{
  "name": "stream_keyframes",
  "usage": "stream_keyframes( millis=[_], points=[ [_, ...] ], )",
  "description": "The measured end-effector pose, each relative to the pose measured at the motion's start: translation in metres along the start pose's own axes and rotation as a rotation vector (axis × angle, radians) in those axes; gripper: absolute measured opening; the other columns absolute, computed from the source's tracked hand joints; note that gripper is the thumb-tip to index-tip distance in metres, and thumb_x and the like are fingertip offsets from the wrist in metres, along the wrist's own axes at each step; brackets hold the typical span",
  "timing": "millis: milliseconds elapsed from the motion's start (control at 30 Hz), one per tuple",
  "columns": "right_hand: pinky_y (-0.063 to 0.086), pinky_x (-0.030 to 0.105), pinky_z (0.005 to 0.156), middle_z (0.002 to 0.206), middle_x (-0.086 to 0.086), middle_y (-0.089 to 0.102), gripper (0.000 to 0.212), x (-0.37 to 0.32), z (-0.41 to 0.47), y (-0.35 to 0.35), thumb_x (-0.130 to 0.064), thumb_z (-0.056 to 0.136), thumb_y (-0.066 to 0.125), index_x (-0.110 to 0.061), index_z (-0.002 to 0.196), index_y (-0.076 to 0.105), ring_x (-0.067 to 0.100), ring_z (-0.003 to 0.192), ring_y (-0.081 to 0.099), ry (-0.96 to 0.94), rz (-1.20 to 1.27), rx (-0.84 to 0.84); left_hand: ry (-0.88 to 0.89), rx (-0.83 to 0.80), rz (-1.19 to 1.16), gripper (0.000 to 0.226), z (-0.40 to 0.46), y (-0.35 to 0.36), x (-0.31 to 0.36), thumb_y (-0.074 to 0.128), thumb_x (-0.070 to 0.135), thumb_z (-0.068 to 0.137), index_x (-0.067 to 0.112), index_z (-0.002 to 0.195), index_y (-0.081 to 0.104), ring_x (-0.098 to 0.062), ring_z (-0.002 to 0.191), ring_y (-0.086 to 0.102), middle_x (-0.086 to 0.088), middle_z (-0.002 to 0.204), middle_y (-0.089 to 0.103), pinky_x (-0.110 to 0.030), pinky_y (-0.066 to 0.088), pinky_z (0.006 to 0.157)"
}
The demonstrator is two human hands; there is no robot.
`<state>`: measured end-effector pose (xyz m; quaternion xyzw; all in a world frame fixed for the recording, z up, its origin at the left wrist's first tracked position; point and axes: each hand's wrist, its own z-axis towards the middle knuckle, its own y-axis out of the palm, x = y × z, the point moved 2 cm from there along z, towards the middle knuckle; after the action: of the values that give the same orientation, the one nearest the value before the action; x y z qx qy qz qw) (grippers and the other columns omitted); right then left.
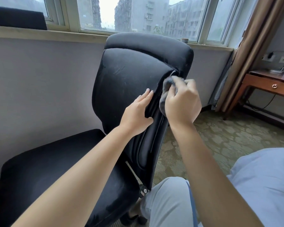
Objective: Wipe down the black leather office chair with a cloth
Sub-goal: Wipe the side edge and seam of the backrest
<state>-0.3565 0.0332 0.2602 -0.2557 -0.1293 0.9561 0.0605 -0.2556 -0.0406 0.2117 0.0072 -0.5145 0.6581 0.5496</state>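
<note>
Chair: the black office chair (129, 76) stands in front of the wall below the window, its backrest upright in mid-view and its seat (59, 169) low on the left.
Left hand: the left hand (137, 112) lies on the right edge of the backrest padding, fingers straight on the front face, thumb hooked round the edge below them, so it holds that edge.
Right hand: the right hand (182, 102) is closed around a grey cloth (166, 89), fingers curled over the bunched fabric.
Cloth: the cloth is pressed against the seam on the right side of the backrest, just beside the left fingertips; its lower part hangs below the right hand along that seam.
Arms: both forearms are bare and reach up from the bottom of the view.
Person: a knee in grey trousers (169, 202) sits just beside the chair's base, and a light blue sleeve (266, 177) shows at lower right.
Surroundings: a wooden table (267, 86) with a ring-pull drawer stands at the right, by a brown curtain (252, 46); patterned carpet (220, 136) covers the floor.
</note>
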Motion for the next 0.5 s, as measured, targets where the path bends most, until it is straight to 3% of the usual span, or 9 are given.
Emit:
stream_keyframes(
  millis=[100,267,333,500],
  points=[
    [0.031,0.026,0.058,0.099,0.008,0.062,0.025,0.003,0.008,0.007,-0.016,0.086,0.056,-0.021,0.105,0.071,0.029,0.087,0.061,-0.008,-0.038,0.007,-0.011,0.014,-0.046,0.087,-0.001,0.001,-0.002,0.064,0.004,0.073,0.031,0.148,0.029,-0.007,0.141,0.028,0.02,0.154,0.023,-0.03,0.036,0.107],
    [0.025,0.02,0.049,0.076,0.008,0.057,0.023,0.014,-0.041,0.019,-0.002,0.072,0.07,-0.016,0.089,0.074,0.027,0.063,0.059,-0.019,-0.124,-0.053,-0.011,0.069,0.002,0.083,-0.003,0.0,0.0,0.066,0.011,0.072,0.028,0.147,0.034,-0.007,0.123,0.049,0.019,0.153,0.028,-0.02,0.04,0.096],
    [0.025,0.019,0.049,0.073,0.007,0.056,0.024,0.022,-0.061,0.023,-0.001,0.072,0.071,-0.016,0.09,0.075,0.025,0.06,0.058,-0.035,-0.151,-0.116,0.004,0.078,0.037,0.081,-0.002,0.003,0.001,0.065,0.01,0.074,0.025,0.147,0.034,-0.008,0.126,0.047,0.016,0.153,0.029,-0.019,0.038,0.097],
    [0.029,0.025,0.059,0.095,0.007,0.059,0.026,0.033,-0.06,0.02,-0.012,0.09,0.053,-0.02,0.109,0.07,0.027,0.084,0.059,0.048,-0.101,-0.345,0.009,0.123,0.058,0.075,-0.002,0.008,-0.004,0.065,0.007,0.078,0.019,0.146,0.036,-0.009,0.134,0.04,0.01,0.153,0.032,-0.018,0.032,0.102]
  ],
)
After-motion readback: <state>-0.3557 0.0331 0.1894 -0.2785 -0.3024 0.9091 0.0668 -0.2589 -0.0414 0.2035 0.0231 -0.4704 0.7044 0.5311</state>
